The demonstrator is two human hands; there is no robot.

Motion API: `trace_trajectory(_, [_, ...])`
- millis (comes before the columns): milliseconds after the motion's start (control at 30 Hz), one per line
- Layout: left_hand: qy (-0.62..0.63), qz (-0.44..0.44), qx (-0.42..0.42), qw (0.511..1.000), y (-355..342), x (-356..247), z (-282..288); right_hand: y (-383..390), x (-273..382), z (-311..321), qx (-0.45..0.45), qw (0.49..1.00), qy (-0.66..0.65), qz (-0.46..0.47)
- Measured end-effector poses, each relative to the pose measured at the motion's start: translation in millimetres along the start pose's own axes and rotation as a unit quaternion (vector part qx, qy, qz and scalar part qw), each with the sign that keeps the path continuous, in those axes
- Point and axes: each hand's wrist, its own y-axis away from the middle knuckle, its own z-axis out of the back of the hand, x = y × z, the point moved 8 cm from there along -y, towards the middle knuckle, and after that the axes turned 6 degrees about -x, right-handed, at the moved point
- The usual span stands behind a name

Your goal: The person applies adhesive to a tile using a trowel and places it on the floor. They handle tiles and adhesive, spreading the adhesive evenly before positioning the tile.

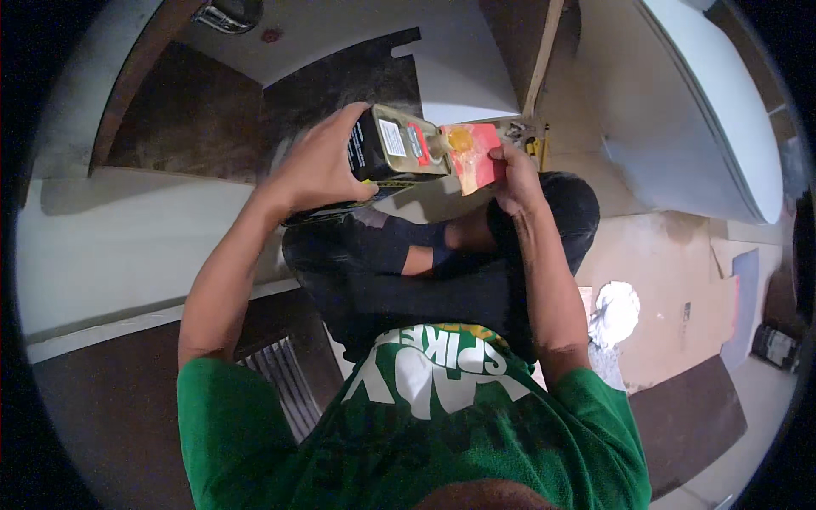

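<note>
My left hand (319, 166) is wrapped round a rectangular metal can (396, 143), black on its sides with a red and a white label on its bare metal top. The can is tilted, its spout toward the right. Just at the spout, a red piece of stiff sheet (486, 157) is pinched at its right edge by my right hand (517, 180). An amber, glue-like patch (461, 138) lies on the sheet, with paler smears around it. Whether liquid is running from the spout, I cannot tell. Both hands are above my bent knees.
A low compartment with dark panels (191, 115) is ahead on the left. A white curved panel (680, 110) stands at the right. Beyond my right hand lie small tools with yellow parts (534, 147). Cardboard (671, 272) and a crumpled white object (616, 310) lie right.
</note>
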Motion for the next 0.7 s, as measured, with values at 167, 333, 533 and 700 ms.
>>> trace_trajectory(167, [0.093, 0.040, -0.084, 0.991, 20, 23, -19, 25, 43, -19, -0.051, 0.997, -0.062, -0.022])
trace_trajectory(333, [0.260, 0.021, -0.267, 0.928, 35, 36, -69, 26, 78, -30, 0.020, 0.999, -0.041, -0.008])
trace_trajectory(533, [0.376, 0.057, -0.323, 0.867, 39, 47, -114, 44, 90, -63, -0.025, 0.996, 0.089, 0.022])
trace_trajectory(700, [0.411, 0.068, -0.322, 0.850, 24, 62, -155, 20, 61, -10, -0.025, 0.942, 0.334, 0.025])
